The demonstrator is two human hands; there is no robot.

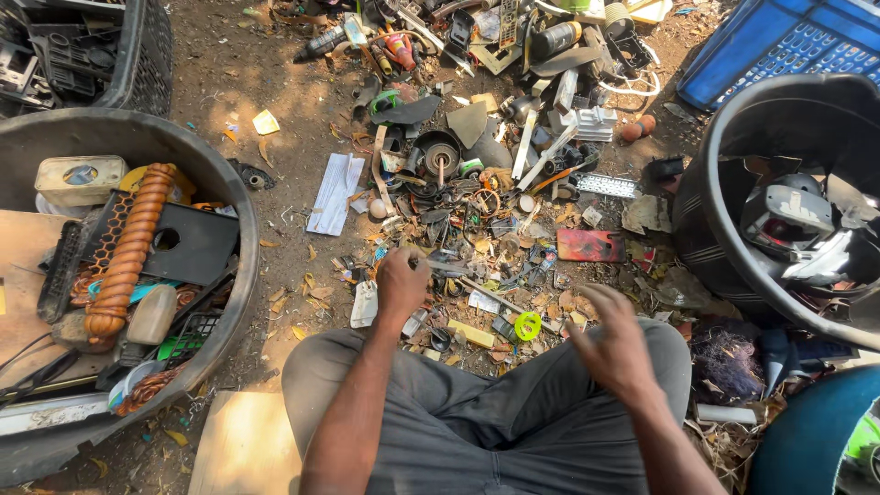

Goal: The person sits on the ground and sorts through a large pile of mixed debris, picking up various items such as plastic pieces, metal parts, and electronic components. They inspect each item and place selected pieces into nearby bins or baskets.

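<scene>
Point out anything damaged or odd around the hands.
Nearly everything is broken scrap: the pile of plastic and metal bits lies strewn on bare dirt. The left hand grips a thin metal piece; the right hand is blurred, held open above the litter.

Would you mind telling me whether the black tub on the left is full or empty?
Full. The black tub is heaped to its rim with scrap: a turned wooden post, a black panel and a cream box.

A twisted orange-brown spindle (128, 252) is seen in a round black plastic tub (240, 215) (dusty); a blue latticed plastic crate (779, 41) and a flat red plastic piece (589, 245) are noted.
</scene>
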